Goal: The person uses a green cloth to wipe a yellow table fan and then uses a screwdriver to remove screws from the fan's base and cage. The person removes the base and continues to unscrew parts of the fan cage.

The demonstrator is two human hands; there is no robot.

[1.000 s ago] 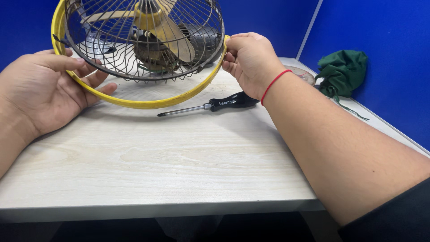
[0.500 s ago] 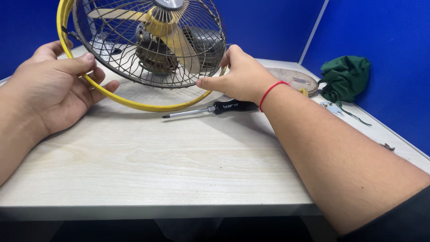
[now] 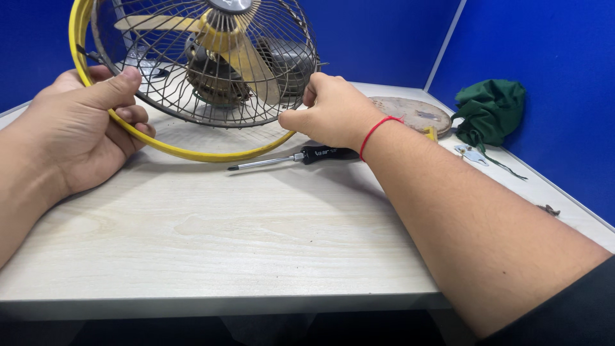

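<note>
Fan (image 3: 211,70) sits tilted at the far left of the pale wood table (image 3: 211,243), wire cage facing the camera, yellow rim (image 3: 192,152) around the cage, yellowish blades and the motor visible behind the wires.

Left hand (image 3: 77,134): closed on the fan's yellow rim at its left side, thumb over the front, fingers curled behind. Firm wrap, rim is in the grip.

Right hand (image 3: 333,112): on the fan's right edge, fingers bent around the cage wires, thumb pointing left along the lower rim. Partly closed; it has hold of the cage edge, but the fingertips are hidden behind the wires, so how tight I cannot tell. Red string (image 3: 378,131) around that wrist.

Screwdriver (image 3: 295,158): black handle, metal shaft, lying flat on the table just in front of the fan's lower rim, tip pointing left. Handle end is partly under the right wrist. Neither hand touches it.

Right of the fan: a round brownish disc (image 3: 410,112) flat on the table, just beyond the right hand. Farther right, a crumpled green cloth (image 3: 490,112) against the blue partition (image 3: 544,51), with a small metal piece (image 3: 471,154) near it.
</note>
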